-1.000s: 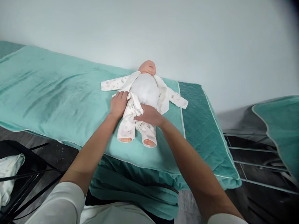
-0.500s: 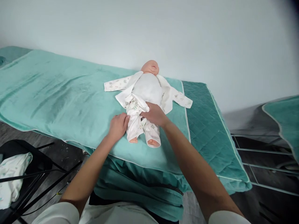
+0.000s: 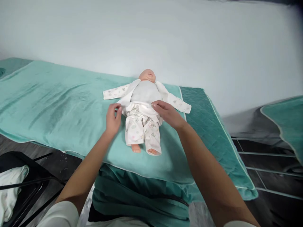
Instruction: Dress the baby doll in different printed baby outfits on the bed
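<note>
A baby doll (image 3: 146,91) lies on its back on a teal blanket (image 3: 59,104), head toward the wall. It wears a white printed sleepsuit (image 3: 139,124), open over the chest, sleeves spread to both sides, legs pulled on. My left hand (image 3: 113,118) hovers just left of the doll's hip, fingers slightly curled and apart, holding nothing. My right hand (image 3: 167,113) rests on the suit's bunched fabric at the doll's waist, fingertips pressing on the cloth.
The blanket covers a padded table (image 3: 213,126) against a white wall. A dark chair (image 3: 23,179) with a white cloth (image 3: 9,189) stands at the lower left. Another teal-covered table (image 3: 286,123) is at the right. More teal fabric (image 3: 142,198) hangs in front of me.
The left hand slid down along the doll's leg, then came off the suit and lifted beside the hip. The right hand moved up to the waist. The suit legs now lie straighter.
</note>
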Demonstrator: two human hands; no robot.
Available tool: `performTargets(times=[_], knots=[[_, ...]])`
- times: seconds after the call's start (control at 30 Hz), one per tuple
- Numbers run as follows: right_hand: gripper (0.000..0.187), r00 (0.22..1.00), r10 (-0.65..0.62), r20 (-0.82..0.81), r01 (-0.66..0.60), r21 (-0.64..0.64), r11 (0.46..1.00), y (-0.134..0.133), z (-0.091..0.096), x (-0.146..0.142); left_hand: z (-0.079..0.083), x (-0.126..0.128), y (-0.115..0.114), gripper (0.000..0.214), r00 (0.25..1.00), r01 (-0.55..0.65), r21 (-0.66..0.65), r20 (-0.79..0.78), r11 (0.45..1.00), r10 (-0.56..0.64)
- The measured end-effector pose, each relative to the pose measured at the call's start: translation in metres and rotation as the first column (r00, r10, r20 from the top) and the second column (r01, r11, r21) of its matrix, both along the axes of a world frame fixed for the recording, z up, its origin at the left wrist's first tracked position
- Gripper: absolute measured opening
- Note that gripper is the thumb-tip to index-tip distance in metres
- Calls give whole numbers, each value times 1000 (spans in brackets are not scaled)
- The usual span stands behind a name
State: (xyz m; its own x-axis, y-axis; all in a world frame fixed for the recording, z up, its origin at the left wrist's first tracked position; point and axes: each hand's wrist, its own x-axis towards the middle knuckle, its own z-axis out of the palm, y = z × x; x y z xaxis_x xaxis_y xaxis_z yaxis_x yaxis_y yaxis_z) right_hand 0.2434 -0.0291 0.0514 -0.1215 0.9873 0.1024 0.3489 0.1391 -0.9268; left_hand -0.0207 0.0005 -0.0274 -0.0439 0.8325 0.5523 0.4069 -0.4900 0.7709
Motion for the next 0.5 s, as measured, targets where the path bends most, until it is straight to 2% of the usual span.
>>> performTargets(times=[0.1, 0.17, 0.2, 0.27, 0.3, 0.33, 0.37, 0.4, 0.5], knots=[[38, 985, -110, -130, 114, 22, 993, 8, -5, 6, 6, 4, 40, 25, 999, -17, -50, 38, 999, 19], [29, 956, -230, -184, 252, 109, 961, 18, -12, 13, 10, 9, 69, 29, 999, -34, -128, 1, 991, 34], [25, 929, -321, -185, 353, 179, 918, 25, -16, 19, 12, 12, 82, 29, 999, -32, -188, -10, 982, 31], [21, 830, -542, -135, 555, 301, 776, 40, -28, 33, 18, 17, 103, 32, 1000, 5, -337, 1, 941, -5], [21, 769, -633, -90, 623, 326, 711, 47, -35, 40, 21, 18, 111, 36, 999, 38, -407, 19, 913, -33], [22, 721, -692, -39, 665, 321, 674, 53, -43, 47, 23, 20, 116, 40, 997, 80, -469, 42, 879, -68], [24, 699, -715, 14, 682, 290, 671, 58, -51, 52, 26, 20, 120, 42, 992, 128, -524, 70, 842, -107], [27, 703, -708, 64, 676, 248, 693, 61, -59, 55, 29, 19, 122, 42, 984, 180, -573, 100, 800, -150], [34, 769, -618, 167, 597, 159, 786, 65, -75, 58, 34, 14, 122, 40, 931, 365, -666, 240, 651, -276]])
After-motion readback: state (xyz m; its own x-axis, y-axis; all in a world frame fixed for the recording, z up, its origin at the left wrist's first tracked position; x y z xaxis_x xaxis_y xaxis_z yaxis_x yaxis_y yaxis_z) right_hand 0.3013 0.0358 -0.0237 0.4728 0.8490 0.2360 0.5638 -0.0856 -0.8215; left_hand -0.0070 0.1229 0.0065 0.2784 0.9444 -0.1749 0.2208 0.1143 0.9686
